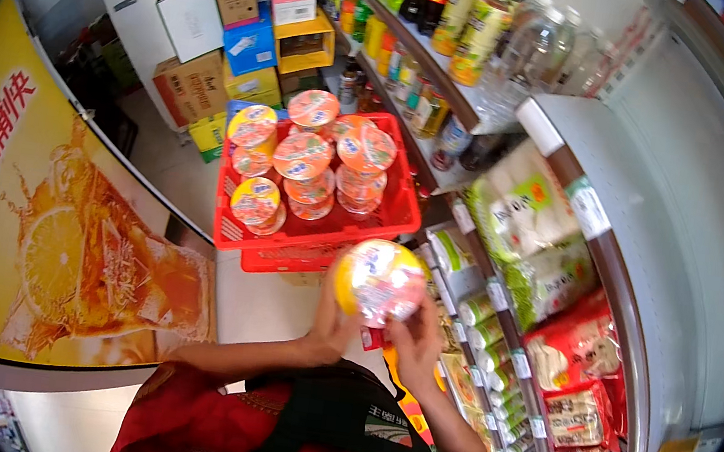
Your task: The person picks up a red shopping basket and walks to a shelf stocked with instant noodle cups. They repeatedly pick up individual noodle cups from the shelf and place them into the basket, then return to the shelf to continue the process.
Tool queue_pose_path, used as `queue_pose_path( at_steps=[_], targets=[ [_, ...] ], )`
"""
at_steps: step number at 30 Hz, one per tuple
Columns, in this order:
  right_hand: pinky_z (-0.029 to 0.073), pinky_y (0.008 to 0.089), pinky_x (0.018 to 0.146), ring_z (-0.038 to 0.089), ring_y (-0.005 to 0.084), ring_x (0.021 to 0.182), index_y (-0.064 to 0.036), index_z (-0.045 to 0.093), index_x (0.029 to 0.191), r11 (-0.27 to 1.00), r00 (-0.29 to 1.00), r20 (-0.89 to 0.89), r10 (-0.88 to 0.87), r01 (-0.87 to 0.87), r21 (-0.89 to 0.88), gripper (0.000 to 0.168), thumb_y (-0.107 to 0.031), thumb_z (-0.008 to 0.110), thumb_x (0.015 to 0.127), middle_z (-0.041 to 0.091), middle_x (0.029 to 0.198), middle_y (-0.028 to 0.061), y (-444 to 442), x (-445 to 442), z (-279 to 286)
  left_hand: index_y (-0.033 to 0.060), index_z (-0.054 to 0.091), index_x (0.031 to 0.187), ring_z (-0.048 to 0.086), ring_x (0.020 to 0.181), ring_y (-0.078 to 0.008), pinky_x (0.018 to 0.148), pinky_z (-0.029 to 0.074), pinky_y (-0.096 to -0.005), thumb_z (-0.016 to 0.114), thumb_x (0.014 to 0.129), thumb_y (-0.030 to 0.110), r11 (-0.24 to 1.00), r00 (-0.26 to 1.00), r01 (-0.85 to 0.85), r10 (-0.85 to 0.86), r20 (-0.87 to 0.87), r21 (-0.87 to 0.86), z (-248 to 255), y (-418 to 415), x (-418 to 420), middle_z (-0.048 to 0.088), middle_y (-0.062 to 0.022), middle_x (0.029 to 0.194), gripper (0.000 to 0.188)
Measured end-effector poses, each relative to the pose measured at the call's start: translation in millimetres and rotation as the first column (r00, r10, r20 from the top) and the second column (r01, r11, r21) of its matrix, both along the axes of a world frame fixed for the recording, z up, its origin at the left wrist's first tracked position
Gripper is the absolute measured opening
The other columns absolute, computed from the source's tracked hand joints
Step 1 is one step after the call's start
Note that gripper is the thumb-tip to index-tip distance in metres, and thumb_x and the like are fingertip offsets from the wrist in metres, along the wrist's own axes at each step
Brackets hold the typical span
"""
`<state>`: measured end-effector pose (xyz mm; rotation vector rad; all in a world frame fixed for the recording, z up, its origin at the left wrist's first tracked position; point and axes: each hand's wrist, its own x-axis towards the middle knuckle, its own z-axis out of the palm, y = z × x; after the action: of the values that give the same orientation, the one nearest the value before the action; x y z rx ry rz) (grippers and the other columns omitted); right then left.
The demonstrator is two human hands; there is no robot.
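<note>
Between my two hands is a round sealed cup with a shiny yellow, pink and white film lid, held up in front of my chest. My left hand grips its left side, the fingers partly hidden and blurred. On the right and lower side, my right hand has its thumb near the rim. Just beyond the cup stands a red plastic basket. Stacks of sealed cups with orange and yellow film lids stand inside it, several of them piled on one another.
Shelves with bottled drinks and bagged food run along the right. Cardboard cartons are stacked behind the basket. A yellow panel with a drink picture curves along the left. Pale floor tiles show below the basket.
</note>
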<state>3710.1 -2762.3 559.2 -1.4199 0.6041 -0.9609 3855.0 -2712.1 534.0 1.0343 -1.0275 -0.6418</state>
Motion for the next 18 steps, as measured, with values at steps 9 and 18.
queue_pose_path(
  at_steps=[9, 18],
  targets=[
    [0.035, 0.0367, 0.103, 0.045, 0.0277, 0.123, 0.005, 0.031, 0.138, 0.904, 0.924, -0.141, 0.355, -0.378, -0.201, 0.065, -0.013, 0.061, 0.084, 0.045, 0.131, 0.0208, -22.7, 198.5, -34.5, 0.0029, 0.030, 0.140, 0.046, 0.122, -0.0194, 0.104, 0.035, -0.0345, 0.035, 0.100, 0.038, 0.922, 0.899, -0.370, 0.386, -0.205, 0.116, -34.9, 16.4, 197.2, 0.043, -0.0126, 0.134, 0.054],
    [0.028, 0.0394, 0.109, 0.029, 0.0352, 0.136, 0.006, 0.004, 0.145, 0.891, 0.891, -0.160, 0.424, -0.442, -0.101, 0.088, -0.019, 0.061, 0.083, 0.024, 0.147, 0.0275, -38.8, 254.8, -86.6, 0.0012, 0.025, 0.143, 0.036, 0.130, -0.0206, 0.108, 0.028, -0.0347, 0.034, 0.100, 0.042, 0.959, 0.931, -0.269, 0.284, -0.229, 0.094, -92.4, -10.4, 274.4, 0.037, -0.0134, 0.140, 0.060]
  ],
)
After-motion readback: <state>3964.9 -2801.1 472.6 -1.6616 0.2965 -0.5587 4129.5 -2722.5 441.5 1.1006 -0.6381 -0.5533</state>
